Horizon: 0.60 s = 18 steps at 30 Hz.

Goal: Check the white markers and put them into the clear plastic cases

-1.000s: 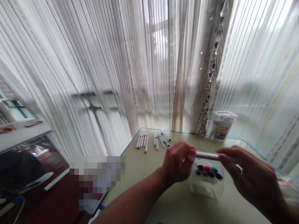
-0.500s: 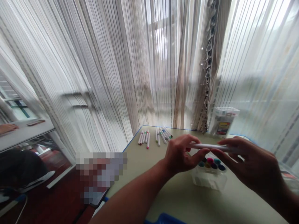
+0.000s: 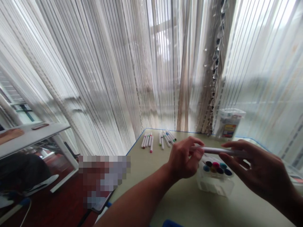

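Note:
A white marker (image 3: 214,150) lies level between my two hands, above the table. My left hand (image 3: 186,157) pinches its left end, which the fingers hide. Thumb and fingers of my right hand (image 3: 251,165) close on the other end. Just below them stands a clear plastic box (image 3: 214,186) holding several upright markers (image 3: 216,165) with black, pink, teal and dark blue ends. Farther back on the table, white markers (image 3: 148,141) with red and pink ends lie in one group. Beside them is a second group of markers (image 3: 165,138) with green, blue and black ends.
A lidded clear container (image 3: 228,124) with a yellow label stands at the table's back right, against the sheer curtain (image 3: 161,78). Something blue (image 3: 171,224) shows at the front edge. At left, another person's hand (image 3: 11,135) rests on a white desk (image 3: 56,126).
My left thumb has drawn back left along the marker, and my hands sit slightly farther apart on it. The whole view has shifted a little.

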Each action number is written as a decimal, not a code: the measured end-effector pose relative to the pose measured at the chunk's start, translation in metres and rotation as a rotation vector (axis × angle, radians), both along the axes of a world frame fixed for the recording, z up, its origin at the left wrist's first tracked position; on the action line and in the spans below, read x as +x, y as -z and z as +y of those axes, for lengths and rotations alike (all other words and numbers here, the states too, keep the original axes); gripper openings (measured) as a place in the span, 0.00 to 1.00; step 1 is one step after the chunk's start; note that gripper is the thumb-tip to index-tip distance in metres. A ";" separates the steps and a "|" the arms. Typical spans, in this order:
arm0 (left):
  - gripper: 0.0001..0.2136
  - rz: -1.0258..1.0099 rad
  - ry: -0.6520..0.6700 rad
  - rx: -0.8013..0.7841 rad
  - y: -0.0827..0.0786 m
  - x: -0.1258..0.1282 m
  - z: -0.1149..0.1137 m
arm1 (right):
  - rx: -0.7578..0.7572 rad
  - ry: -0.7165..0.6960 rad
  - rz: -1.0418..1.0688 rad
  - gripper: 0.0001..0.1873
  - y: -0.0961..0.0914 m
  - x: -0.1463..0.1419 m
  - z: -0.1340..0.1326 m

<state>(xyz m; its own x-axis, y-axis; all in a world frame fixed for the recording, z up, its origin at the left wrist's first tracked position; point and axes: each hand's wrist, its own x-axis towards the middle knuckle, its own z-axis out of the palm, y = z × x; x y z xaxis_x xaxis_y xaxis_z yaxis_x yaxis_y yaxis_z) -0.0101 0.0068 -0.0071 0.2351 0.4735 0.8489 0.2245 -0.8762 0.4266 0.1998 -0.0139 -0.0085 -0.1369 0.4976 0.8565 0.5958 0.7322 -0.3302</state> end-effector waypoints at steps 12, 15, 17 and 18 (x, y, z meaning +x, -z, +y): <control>0.09 0.009 -0.115 0.015 0.003 0.005 0.003 | 0.006 0.004 -0.020 0.09 -0.004 -0.001 -0.001; 0.12 0.012 -0.130 0.005 0.005 0.006 0.004 | 0.048 0.034 -0.026 0.13 -0.003 -0.002 0.000; 0.14 0.015 -0.132 0.001 0.006 0.006 0.006 | 0.086 0.067 -0.039 0.15 -0.002 -0.002 0.002; 0.14 0.015 -0.133 0.000 0.007 0.006 0.006 | 0.097 0.080 -0.045 0.15 -0.002 -0.002 0.002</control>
